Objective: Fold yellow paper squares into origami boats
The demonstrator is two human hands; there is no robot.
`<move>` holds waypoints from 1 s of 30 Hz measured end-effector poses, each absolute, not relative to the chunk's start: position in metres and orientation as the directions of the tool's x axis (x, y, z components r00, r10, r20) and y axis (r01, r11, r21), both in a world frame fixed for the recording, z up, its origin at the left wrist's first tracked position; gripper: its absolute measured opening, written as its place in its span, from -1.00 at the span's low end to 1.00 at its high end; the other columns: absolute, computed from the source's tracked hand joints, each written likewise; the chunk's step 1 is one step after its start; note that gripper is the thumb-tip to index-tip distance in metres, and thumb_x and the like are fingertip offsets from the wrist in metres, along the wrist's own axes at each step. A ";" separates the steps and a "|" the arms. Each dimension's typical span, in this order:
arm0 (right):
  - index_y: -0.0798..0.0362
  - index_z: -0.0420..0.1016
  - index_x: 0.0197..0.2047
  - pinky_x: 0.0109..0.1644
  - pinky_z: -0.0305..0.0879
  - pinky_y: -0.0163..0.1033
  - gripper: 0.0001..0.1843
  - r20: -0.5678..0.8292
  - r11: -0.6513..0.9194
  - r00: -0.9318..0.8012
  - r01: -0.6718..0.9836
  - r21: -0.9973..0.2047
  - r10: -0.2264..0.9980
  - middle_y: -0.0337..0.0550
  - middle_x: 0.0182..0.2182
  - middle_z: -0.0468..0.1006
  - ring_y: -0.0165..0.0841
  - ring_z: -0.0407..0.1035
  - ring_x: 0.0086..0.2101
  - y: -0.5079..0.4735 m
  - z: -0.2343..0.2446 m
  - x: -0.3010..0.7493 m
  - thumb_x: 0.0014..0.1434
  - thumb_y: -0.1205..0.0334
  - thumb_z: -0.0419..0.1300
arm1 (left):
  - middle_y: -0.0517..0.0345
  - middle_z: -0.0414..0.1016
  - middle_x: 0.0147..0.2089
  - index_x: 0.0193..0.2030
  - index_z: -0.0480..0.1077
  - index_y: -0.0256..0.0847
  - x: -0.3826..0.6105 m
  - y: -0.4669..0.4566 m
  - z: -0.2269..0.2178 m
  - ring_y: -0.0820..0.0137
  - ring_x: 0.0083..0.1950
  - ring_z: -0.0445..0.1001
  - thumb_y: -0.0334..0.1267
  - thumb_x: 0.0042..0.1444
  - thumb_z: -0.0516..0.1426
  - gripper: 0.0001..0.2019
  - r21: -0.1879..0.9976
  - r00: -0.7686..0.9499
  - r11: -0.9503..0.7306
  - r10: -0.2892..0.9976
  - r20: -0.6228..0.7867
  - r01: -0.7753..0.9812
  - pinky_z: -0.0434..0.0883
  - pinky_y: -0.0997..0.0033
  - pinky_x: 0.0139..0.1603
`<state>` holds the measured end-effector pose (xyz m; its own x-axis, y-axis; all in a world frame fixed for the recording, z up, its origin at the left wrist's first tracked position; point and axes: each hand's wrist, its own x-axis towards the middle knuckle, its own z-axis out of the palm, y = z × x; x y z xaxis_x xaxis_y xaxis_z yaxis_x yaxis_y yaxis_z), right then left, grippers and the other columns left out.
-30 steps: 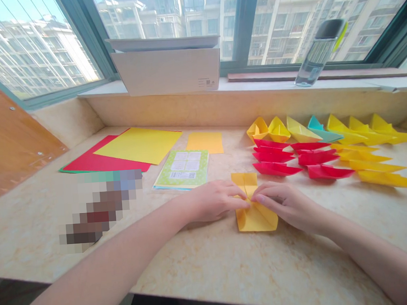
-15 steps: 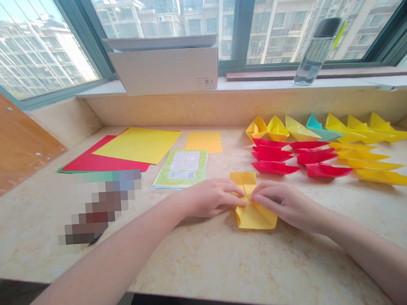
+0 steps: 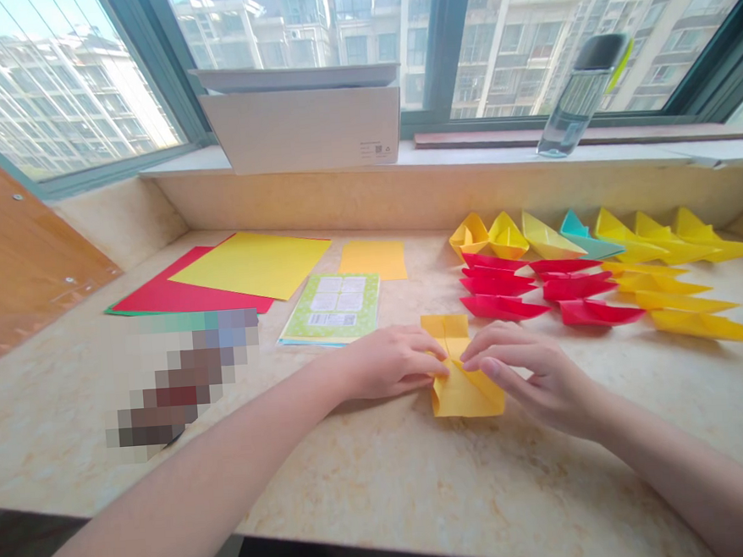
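A partly folded orange-yellow paper point(image 3: 465, 391) lies on the marble counter point(image 3: 386, 481) in front of me. My left hand point(image 3: 387, 362) rests on its left edge, fingers curled and pressing the paper at its middle. My right hand point(image 3: 534, 373) lies over its right side, fingers stretched and slightly spread, the fingertips touching the fold near the left hand's fingertips.
Several folded paper boats, red point(image 3: 504, 306) and yellow point(image 3: 705, 323), plus one teal point(image 3: 581, 230), sit at the right. Flat sheets point(image 3: 249, 266), a green instruction leaflet point(image 3: 334, 308) and a small orange sheet point(image 3: 374, 260) lie left of centre. A white box point(image 3: 303, 126) and a bottle point(image 3: 578, 94) stand on the sill.
My right hand has lifted and spread its fingers, shifting a little right off the paper's lower part. The left hand has hardly moved.
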<state>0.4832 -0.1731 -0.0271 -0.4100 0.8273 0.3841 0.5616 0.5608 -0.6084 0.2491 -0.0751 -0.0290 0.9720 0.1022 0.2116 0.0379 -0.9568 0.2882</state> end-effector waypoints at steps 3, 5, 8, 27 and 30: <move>-0.02 0.57 -0.26 -0.08 0.28 -0.12 -0.75 0.439 0.660 -0.492 0.557 -0.505 0.752 -0.14 -0.26 0.61 -0.29 0.45 -0.23 -0.176 -0.024 0.483 0.35 0.28 0.06 | 0.06 0.54 -0.01 -0.01 0.49 -0.11 0.250 -0.077 -0.028 0.29 -0.02 0.45 -0.30 0.26 0.11 -0.80 0.206 0.971 -0.976 0.113 0.212 0.069 0.33 0.27 0.04; -0.01 0.55 -0.31 -0.08 0.24 -0.12 -0.76 0.428 0.686 -0.535 0.562 -0.463 0.728 -0.18 -0.30 0.61 -0.32 0.44 -0.27 -0.179 -0.023 0.480 0.34 0.29 0.08 | 0.05 0.53 -0.01 0.01 0.47 -0.13 0.251 -0.080 -0.027 0.26 -0.02 0.44 -0.25 0.26 0.12 -0.78 0.164 0.969 -0.981 0.141 0.204 0.108 0.32 0.24 0.05; 0.00 0.52 -0.36 -0.09 0.19 -0.13 -0.74 0.329 0.641 -0.552 0.627 -0.442 0.767 -0.22 -0.34 0.60 -0.35 0.42 -0.32 -0.183 -0.027 0.473 0.35 0.25 0.08 | 0.03 0.52 -0.04 0.00 0.46 -0.16 0.253 -0.085 -0.026 0.26 -0.02 0.44 -0.18 0.29 0.09 -0.77 0.150 0.961 -0.974 0.198 0.193 0.171 0.30 0.23 0.06; -0.02 0.56 -0.21 -0.06 0.14 -0.08 -0.81 0.374 0.517 -0.435 0.842 -0.152 0.819 -0.11 -0.27 0.60 -0.21 0.40 -0.23 -0.186 -0.039 0.467 0.25 0.35 0.12 | 0.00 0.51 -0.22 -0.11 0.48 -0.25 0.257 -0.092 -0.031 0.26 -0.15 0.47 -0.19 0.32 0.03 -0.76 0.122 0.921 -0.952 0.303 0.244 0.281 0.35 0.27 -0.11; -0.01 0.56 -0.19 -0.07 0.16 -0.07 -0.81 0.359 0.501 -0.423 0.850 -0.160 0.832 -0.12 -0.29 0.60 -0.21 0.38 -0.25 -0.186 -0.040 0.468 0.25 0.36 0.12 | 0.01 0.51 -0.23 -0.08 0.47 -0.24 0.257 -0.092 -0.032 0.27 -0.15 0.48 -0.20 0.32 0.04 -0.77 0.128 0.921 -0.952 0.302 0.247 0.278 0.36 0.29 -0.11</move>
